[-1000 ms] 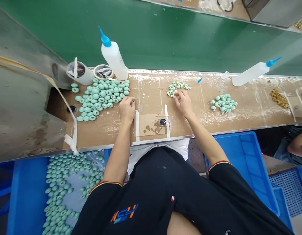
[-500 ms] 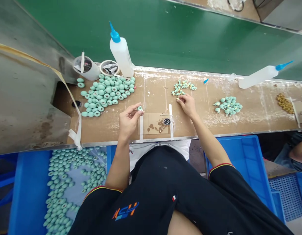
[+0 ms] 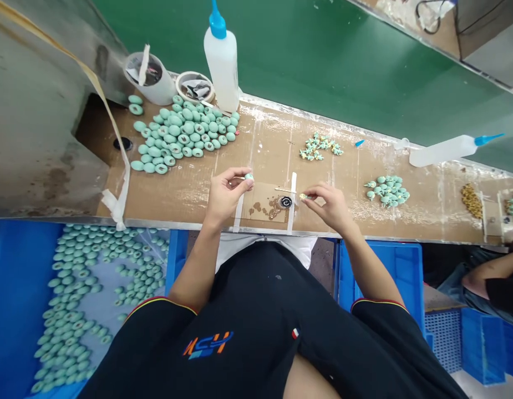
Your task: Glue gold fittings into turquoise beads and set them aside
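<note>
Mint-green knobs point(image 3: 183, 133) heaped; blue crate point(image 3: 379, 277); black shorts point(image 3: 256, 310), orange-blue logo point(image 3: 207, 344).

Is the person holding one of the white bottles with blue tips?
No, the left hand pinches a small green piece, the right hand pinches a small gold piece, and neither touches a bottle.

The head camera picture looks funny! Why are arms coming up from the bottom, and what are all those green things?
A camera worn on a person's head took this picture, looking down, so those arms are the person's own. The left hand pinches a small pale green piece, and the right hand pinches a tiny gold-coloured piece. On the brown workbench lies a heap of round pale green knobs. A squeeze bottle with a blue tip stands behind them. More green knobs lie in a blue crate below.
</note>
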Tool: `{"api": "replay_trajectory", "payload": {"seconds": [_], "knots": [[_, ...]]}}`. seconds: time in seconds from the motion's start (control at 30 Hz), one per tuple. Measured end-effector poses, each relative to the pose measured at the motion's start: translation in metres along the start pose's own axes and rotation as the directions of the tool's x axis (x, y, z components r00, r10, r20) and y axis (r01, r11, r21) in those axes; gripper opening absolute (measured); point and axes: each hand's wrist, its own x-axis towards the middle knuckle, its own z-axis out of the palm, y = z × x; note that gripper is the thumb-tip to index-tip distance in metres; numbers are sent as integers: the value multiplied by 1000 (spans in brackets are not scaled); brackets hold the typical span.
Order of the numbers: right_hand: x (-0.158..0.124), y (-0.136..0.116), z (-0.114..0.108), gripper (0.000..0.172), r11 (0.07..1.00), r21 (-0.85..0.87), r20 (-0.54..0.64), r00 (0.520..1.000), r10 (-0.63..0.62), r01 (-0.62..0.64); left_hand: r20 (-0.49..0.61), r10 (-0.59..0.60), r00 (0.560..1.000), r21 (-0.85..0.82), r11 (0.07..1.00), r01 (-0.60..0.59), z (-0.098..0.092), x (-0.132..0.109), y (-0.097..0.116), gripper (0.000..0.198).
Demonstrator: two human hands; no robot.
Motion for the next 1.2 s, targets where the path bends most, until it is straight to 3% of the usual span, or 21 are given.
{"api": "replay_trajectory", "payload": {"seconds": [0.3, 0.57, 0.83, 1.2], "knots": [[-2, -9, 26, 13, 983, -114, 148, 981, -124, 141, -2, -19, 1000, 11, 1000, 19, 4, -5, -8, 44], [-4, -12, 40, 18, 981, -143, 140, 984, -109, 129, -31, -46, 998, 12, 999, 47, -3, -8, -12, 42], [-2, -14, 40, 20, 982, -139, 154, 982, -108, 130, -12, -83, 996, -58, 995, 82, -5, -12, -9, 41], [2, -34, 21, 13, 991, -92, -16, 995, -101, 99, 68, -128, 989, -139, 981, 137, 0, -12, -8, 37]]}}
